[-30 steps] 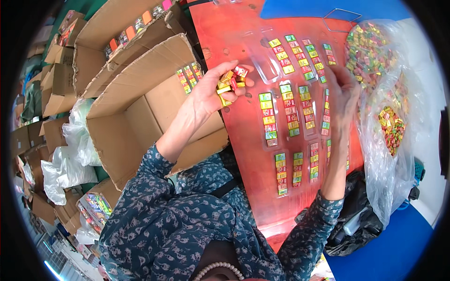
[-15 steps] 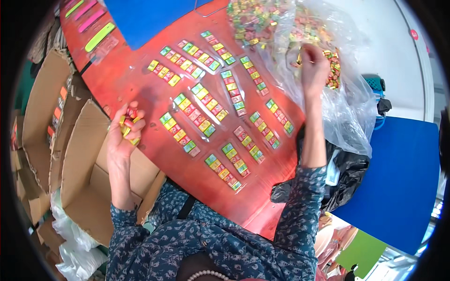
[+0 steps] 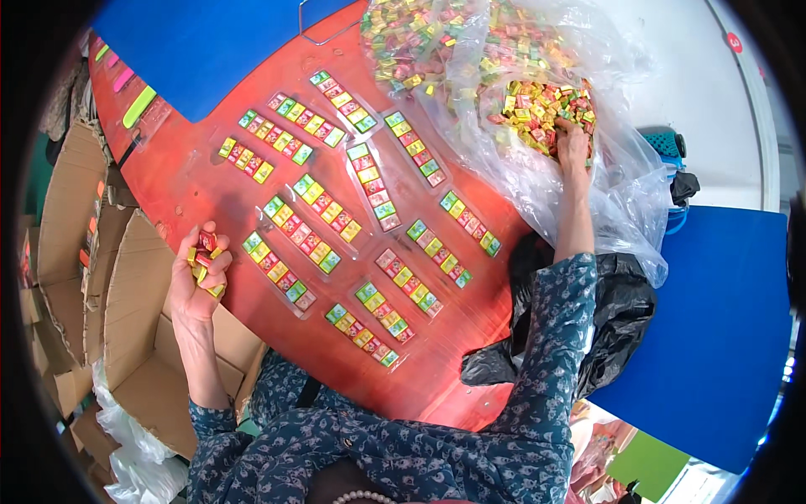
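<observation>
My left hand, at the left by the table edge, is closed around several small wrapped candies in red and yellow. At the back right, my right hand reaches into the opening of a large clear plastic bag. Its fingers are curled down against the loose wrapped candies; whether they grip any is hidden. Between my hands, several clear plastic trays lie slanted on the red table, each with a row of green, yellow, red and pink candies.
Open cardboard boxes stand at the left below the table edge. A black plastic bag hangs at the right, beside a blue panel. Another blue board lies at the back left, near green and pink strips.
My right hand has gone from above the bag's opening down onto the candies. The view has shifted, so the trays appear farther left. My left hand keeps its candies.
</observation>
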Demonstrator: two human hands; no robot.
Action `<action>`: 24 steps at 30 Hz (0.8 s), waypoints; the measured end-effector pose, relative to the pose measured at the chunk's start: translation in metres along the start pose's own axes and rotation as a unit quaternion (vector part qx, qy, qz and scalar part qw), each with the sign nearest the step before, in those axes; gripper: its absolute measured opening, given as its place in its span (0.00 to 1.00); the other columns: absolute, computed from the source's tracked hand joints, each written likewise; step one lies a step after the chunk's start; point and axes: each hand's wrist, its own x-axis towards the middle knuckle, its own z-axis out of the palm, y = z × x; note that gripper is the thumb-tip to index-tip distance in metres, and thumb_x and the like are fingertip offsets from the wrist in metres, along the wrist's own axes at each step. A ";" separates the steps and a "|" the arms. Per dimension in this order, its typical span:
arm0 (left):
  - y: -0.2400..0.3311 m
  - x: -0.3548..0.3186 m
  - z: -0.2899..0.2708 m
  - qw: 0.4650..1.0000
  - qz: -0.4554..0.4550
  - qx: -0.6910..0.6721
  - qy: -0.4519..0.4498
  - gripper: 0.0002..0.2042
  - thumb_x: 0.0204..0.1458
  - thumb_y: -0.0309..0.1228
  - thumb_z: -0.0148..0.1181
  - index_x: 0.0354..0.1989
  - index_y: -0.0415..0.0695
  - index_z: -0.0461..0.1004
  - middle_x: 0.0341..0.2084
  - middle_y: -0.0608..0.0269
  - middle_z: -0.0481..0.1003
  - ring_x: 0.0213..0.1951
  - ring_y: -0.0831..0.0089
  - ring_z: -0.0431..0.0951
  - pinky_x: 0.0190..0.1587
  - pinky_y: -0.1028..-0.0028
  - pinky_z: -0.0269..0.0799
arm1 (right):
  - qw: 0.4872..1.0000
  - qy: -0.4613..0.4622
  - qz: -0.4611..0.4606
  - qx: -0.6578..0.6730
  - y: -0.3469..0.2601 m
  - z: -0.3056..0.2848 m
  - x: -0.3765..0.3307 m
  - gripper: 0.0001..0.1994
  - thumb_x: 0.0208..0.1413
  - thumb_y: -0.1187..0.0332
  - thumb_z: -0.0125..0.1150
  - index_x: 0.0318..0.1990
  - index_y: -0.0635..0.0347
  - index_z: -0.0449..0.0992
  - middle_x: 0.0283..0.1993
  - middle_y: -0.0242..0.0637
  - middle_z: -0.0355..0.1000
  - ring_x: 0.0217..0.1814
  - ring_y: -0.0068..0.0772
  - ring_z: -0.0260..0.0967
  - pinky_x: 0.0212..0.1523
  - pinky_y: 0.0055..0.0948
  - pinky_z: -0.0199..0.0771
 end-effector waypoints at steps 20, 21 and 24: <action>-0.033 0.030 0.014 0.999 0.040 -0.016 0.022 0.12 0.55 0.34 0.44 0.41 0.39 0.66 0.28 0.54 0.65 0.18 0.76 0.59 0.08 0.87 0.49 | 0.995 0.082 -0.024 -0.041 0.046 0.020 0.066 0.14 0.43 0.70 0.56 0.41 0.58 0.74 0.41 0.48 0.70 0.44 0.48 0.67 0.43 0.38 0.66; -0.030 0.029 0.012 0.999 0.042 -0.017 0.024 0.12 0.55 0.34 0.44 0.41 0.39 0.66 0.28 0.54 0.65 0.18 0.76 0.59 0.08 0.87 0.49 | 0.998 0.062 -0.001 -0.005 0.039 0.017 0.064 0.15 0.42 0.69 0.57 0.41 0.59 0.74 0.39 0.48 0.70 0.43 0.49 0.67 0.43 0.38 0.66; -0.020 0.018 0.002 0.998 0.058 0.005 0.010 0.12 0.55 0.34 0.44 0.41 0.39 0.65 0.28 0.54 0.65 0.18 0.76 0.60 0.08 0.87 0.50 | 0.978 -0.013 0.138 0.155 0.011 0.013 0.055 0.11 0.46 0.66 0.59 0.37 0.61 0.75 0.25 0.35 0.72 0.22 0.27 0.69 0.23 0.25 0.67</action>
